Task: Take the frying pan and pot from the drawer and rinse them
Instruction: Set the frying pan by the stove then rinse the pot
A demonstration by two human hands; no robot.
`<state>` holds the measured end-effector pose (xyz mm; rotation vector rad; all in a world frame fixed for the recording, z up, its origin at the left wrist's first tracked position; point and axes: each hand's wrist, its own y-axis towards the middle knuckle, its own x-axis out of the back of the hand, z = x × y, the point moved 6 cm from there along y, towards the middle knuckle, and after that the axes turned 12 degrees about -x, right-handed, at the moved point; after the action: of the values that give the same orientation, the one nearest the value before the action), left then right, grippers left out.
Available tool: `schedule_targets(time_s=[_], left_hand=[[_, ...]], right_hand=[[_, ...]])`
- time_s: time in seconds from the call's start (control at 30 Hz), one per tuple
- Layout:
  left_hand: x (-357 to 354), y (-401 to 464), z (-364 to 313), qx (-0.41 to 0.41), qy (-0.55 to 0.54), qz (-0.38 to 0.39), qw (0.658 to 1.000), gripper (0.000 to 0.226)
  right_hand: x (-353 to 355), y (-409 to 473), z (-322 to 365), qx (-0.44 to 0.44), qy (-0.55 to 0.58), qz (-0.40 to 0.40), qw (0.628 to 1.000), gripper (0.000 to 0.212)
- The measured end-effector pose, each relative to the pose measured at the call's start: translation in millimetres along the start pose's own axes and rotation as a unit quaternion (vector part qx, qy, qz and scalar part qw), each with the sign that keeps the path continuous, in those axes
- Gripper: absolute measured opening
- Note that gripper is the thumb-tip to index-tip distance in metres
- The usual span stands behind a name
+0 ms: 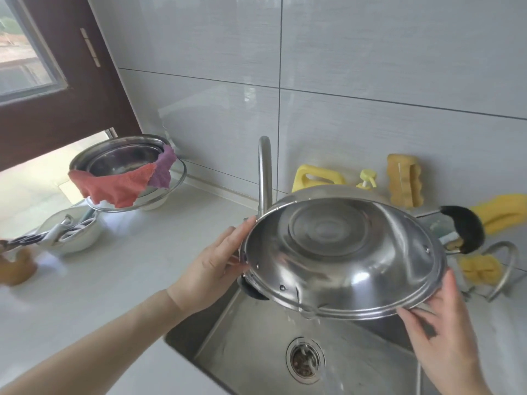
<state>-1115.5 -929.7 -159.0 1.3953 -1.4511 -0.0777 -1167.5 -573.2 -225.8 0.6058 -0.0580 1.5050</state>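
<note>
Pot (342,260) — upturned, water draining — sink (256,337)

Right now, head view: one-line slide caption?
Both hands, left hand and right hand, tilt a steel pot over the sink, water draining off its rim.

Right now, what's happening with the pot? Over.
Both hands, left and right, gripping pot. Pot tipped over sink, water draining. Nothing blocking.

You are standing in a home kitchen. A steel sink (256,337), curved tap (264,172), tiled wall (370,67) and yellow sponges (403,181) surround you.
</note>
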Motion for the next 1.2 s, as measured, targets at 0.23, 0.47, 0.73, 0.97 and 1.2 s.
schedule_targets(time_s=[0.23,0.47,0.73,0.97,1.2], left_hand=[[38.0,35.0,-46.8,-0.129,0.068,-0.053,0.988,0.096],[64.5,53.1,-78.3,-0.197,0.122,-0.078,0.97,0.084],[60.2,49.7,-77.6,-0.197,0.137,-0.07,0.968,0.091],[16.7,32.4,-46.3,-0.054,0.061,-0.016,0.997,0.106],[-74.5,-4.3,15.8,0.111,-0.07,0.113,0.985,0.121]], right_hand=[[44.6,19.8,82.3,0.069,0.038,-0.063,0.995,0.097],[64.3,27.2,113.2,0.119,0.081,-0.095,0.985,0.069],[61.6,30.4,114.6,0.104,0.052,-0.09,0.989,0.09],[42.4,-1.8,56.6,0.024,-0.023,-0.038,0.999,0.091],[22.3,-64.8,-28.9,-0.151,-0.058,0.033,0.986,0.117]])
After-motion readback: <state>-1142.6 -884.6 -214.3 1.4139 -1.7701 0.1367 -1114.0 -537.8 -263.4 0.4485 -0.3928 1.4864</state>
